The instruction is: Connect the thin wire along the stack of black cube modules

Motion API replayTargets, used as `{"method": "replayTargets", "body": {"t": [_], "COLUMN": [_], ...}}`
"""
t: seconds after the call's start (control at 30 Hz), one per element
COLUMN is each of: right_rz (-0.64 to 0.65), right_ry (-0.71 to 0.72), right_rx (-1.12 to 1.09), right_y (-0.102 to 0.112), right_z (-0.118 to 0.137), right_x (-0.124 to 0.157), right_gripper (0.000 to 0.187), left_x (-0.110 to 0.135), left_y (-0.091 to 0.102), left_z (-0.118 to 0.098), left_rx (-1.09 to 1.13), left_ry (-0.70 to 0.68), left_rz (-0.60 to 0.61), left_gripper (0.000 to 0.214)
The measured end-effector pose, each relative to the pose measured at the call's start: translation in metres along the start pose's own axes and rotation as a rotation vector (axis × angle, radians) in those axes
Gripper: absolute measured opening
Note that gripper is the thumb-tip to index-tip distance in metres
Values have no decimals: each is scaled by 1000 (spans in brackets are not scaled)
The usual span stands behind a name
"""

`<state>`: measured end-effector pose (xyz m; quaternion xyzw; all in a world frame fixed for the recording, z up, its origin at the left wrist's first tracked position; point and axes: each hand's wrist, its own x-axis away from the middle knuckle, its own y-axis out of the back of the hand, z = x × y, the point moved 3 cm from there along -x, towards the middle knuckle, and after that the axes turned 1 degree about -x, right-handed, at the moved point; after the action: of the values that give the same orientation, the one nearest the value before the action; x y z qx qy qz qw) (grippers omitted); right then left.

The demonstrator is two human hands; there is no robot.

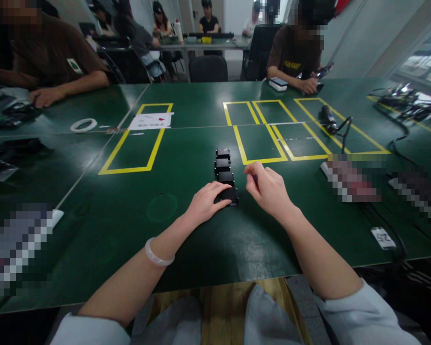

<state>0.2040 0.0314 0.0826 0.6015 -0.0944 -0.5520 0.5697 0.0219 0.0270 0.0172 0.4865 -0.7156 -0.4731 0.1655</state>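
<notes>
Black box-shaped parts (pixel 222 165), count 4, in one near-to-far row mid-counter, on the glossy green counter (pixel 190 163). Left hand (pixel 205 202), white ring bracelet (pixel 158 259) on wrist: fingers pinching nearest part, thumb on near side, index on far side. Right hand (pixel 271 189) just right of row, off the parts; fingers curled, can't tell if tips press together. Writing: 1 white paper sheet (pixel 151 121), far left, dark characters plus red mark, unreadable; 1 small white tag (pixel 383 238), near right, turned characters, not certain; blurred yellow lettering on brown shirt (pixel 285 55), far right. Yellow tape rectangles (pixel 150 149): 1 left, 3 right. White tape ring (pixel 92 125), 1, far left. Black cylindrical device (pixel 328 120), 1, far right.
</notes>
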Motion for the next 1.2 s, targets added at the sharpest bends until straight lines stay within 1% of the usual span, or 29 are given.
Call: {"method": "replayTargets", "body": {"t": [0.23, 0.37, 0.53, 0.7, 0.87, 0.97, 1.03, 1.13, 1.2], "right_rz": [14, 9, 20, 31, 20, 26, 33, 50, 58], "right_ry": [-2, -1, -1, -1, 9, 10, 7, 2, -1], "right_rx": [-4, 5, -3, -8, -6, -11, -10, -9, -13], "right_y": [0, 0, 2, 0, -1, 0, 1, 1, 1], "right_z": [-2, -2, 1, -1, -1, 0, 1, 0, 0], "right_x": [0, 0, 0, 0, 0, 0, 0, 0, 0], "right_gripper": [21, 14, 13, 21, 14, 14, 15, 22, 23], "left_x": [0, 0, 0, 0, 0, 0, 0, 0, 0], "left_y": [1, 0, 0, 0, 0, 1, 1, 2, 2], "left_z": [-2, 0, 0, 0, 0, -1, -1, -2, -2], "left_rx": [-1, 2, 3, 1, 7, 7, 4, -2, -4], "left_ry": [5, 1, 1, 5, 6, 9, 11, 8, 6], "left_rz": [6, 3, -1, 2, 3, 9, 12, 7, 7], "left_gripper": [37, 38, 38, 38, 38, 37, 37, 37, 37]}}
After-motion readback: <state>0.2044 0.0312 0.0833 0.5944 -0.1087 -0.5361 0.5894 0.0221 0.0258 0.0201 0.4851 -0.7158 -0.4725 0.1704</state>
